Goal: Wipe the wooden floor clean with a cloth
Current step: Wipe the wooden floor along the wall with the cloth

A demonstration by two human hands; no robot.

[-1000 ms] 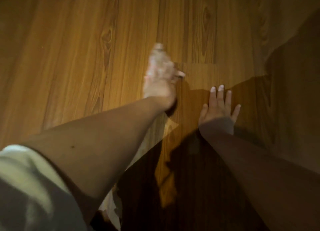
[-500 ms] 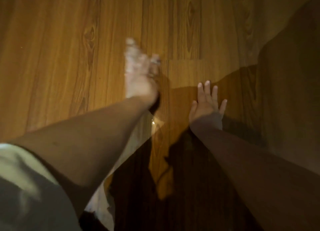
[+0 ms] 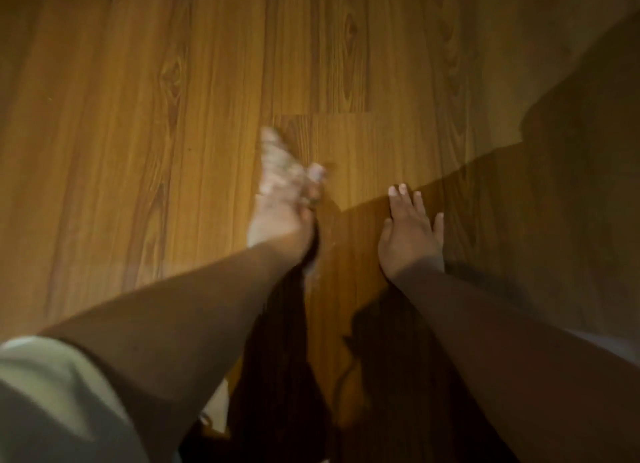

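Note:
My left hand (image 3: 278, 223) reaches out from the lower left over the wooden floor (image 3: 138, 150) and is motion-blurred. A pale, mottled cloth (image 3: 277, 164) sits bunched under its fingers, pressed to the boards just below a plank seam. The hand appears to be gripping the cloth, though blur hides the exact hold. My right hand (image 3: 410, 234) lies flat on the floor to the right of it, palm down, fingers apart, holding nothing.
A deep shadow (image 3: 571, 220) covers the right side and the lower middle of the floor. My pale sleeve (image 3: 52, 400) fills the lower left corner. Something white (image 3: 216, 410) shows under my left forearm near the bottom edge.
My left hand swept the cloth to the left, then drew it back slightly toward me. My right hand has stayed planted flat on the floor.

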